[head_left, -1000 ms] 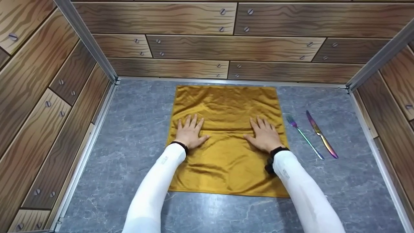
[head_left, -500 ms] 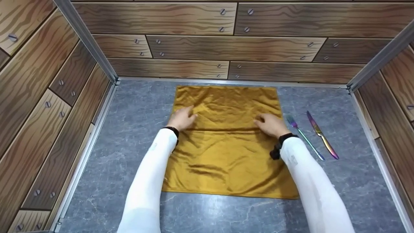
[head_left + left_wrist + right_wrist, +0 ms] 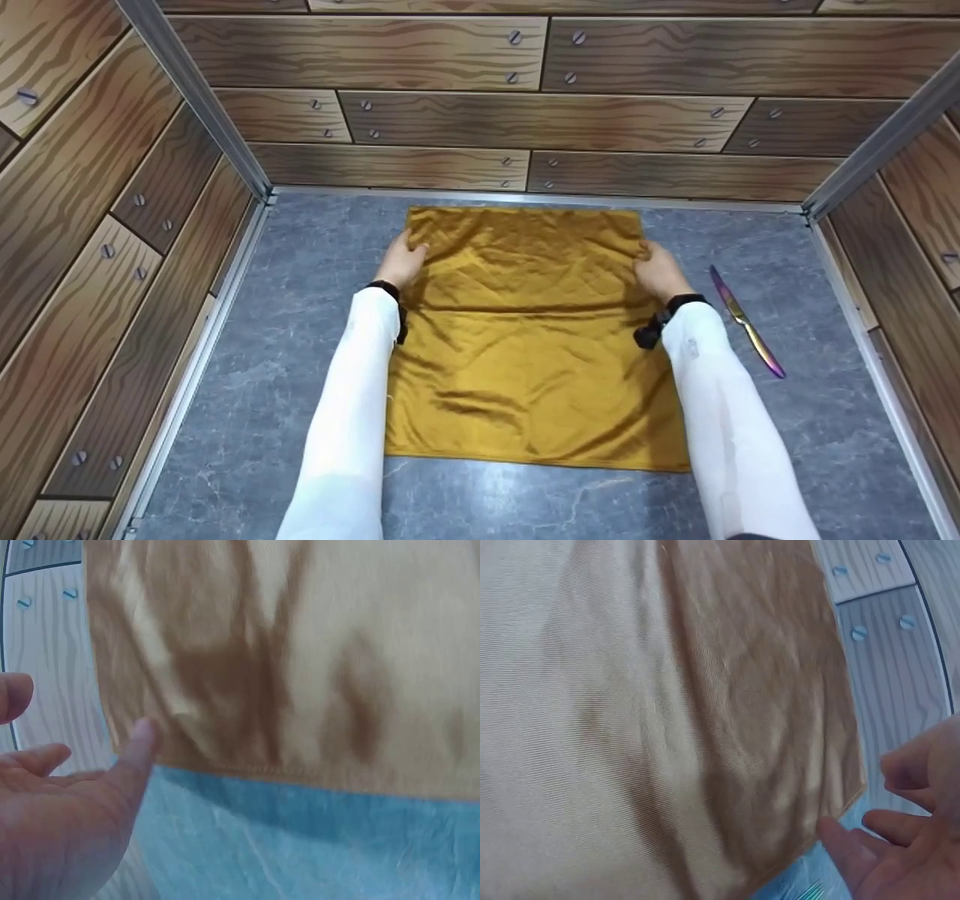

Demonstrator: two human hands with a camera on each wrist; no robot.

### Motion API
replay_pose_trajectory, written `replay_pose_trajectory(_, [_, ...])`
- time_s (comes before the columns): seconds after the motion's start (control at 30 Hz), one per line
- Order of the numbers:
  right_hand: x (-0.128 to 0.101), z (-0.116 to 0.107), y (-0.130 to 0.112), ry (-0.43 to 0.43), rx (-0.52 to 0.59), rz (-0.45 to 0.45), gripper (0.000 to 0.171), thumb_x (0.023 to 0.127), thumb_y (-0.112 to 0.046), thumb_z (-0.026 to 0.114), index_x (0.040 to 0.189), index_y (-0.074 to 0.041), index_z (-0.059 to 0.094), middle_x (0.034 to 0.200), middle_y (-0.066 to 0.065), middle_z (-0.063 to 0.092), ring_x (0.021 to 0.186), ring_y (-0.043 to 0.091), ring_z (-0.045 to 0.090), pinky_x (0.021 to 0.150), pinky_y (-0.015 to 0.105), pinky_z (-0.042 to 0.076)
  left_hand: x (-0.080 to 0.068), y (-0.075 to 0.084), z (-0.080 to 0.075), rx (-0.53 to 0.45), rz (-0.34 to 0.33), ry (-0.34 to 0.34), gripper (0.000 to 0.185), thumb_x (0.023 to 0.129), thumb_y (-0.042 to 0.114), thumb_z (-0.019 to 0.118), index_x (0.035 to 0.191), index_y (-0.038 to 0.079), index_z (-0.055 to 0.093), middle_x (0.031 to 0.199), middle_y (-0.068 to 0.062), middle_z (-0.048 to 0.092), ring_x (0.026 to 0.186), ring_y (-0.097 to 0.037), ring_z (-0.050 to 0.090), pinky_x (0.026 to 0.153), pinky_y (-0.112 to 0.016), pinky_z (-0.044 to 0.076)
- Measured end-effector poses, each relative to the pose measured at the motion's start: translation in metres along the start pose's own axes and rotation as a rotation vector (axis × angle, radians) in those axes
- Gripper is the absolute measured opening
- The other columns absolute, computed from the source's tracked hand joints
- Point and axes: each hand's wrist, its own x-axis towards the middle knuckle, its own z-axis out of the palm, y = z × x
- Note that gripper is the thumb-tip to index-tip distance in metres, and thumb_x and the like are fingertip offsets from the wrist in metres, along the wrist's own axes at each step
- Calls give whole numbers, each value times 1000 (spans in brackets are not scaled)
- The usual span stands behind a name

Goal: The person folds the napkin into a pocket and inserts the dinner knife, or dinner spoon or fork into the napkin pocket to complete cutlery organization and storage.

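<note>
The gold cloth [image 3: 525, 330] lies spread flat, unfolded, on the grey table [image 3: 300, 315] (knife [image 3: 746, 322] at the right), with the left hand [image 3: 401, 259] and right hand [image 3: 660, 270] at its far side edges, fingers loose, thumbs just touching, nothing gripped yet

Both arms are covered in long, close-fitting white sleeves reaching to the wrists. Left hand [image 3: 403, 260] bare, with a black band at the wrist. Right hand [image 3: 660, 271] bare, with a black wrist band carrying a small black device on its inner side. A faint small marking shows on the right sleeve near the cuff.
</note>
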Motion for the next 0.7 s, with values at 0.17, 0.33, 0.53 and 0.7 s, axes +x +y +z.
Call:
replay_pose_trajectory(0.17, [2, 6, 2, -21, 39, 52, 66, 101, -8, 41, 156, 8, 8, 160, 33, 18, 148, 44, 21, 121, 48, 25, 3, -6, 6, 11, -37, -10, 70, 104, 31, 44, 161, 7, 11, 166, -22, 13, 154, -33, 11, 126, -43, 15])
replay_pose_trajectory(0.33, [5, 13, 4, 40, 16, 64, 68, 96, -3, 48, 154, 12, 14, 155, 36, 26, 146, 47, 25, 121, 52, 24, 7, -9, 11, 20, 4, 63, 58, 102, 15, 44, 156, 4, 29, 156, -22, 39, 146, -34, 35, 122, -40, 28])
replay_pose_trajectory(0.53, [6, 21, 3, 120, 94, 155, 67, 95, -6, 50, 152, 14, 20, 153, 34, 34, 142, 43, 35, 118, 47, 33, 5, -10, 13, 79, -48, 73, 50, 99, 19, 53, 145, -1, 47, 145, -21, 53, 136, -33, 48, 115, -41, 38])
replay_pose_trajectory(0.7, [4, 22, -2, 113, 133, 217, 63, 96, -14, 57, 149, 10, 35, 152, 30, 39, 139, 40, 41, 114, 44, 39, 3, -8, 15, 112, -59, 42, 41, 98, 26, 60, 129, -2, 63, 129, -19, 64, 119, -30, 58, 106, -39, 45])
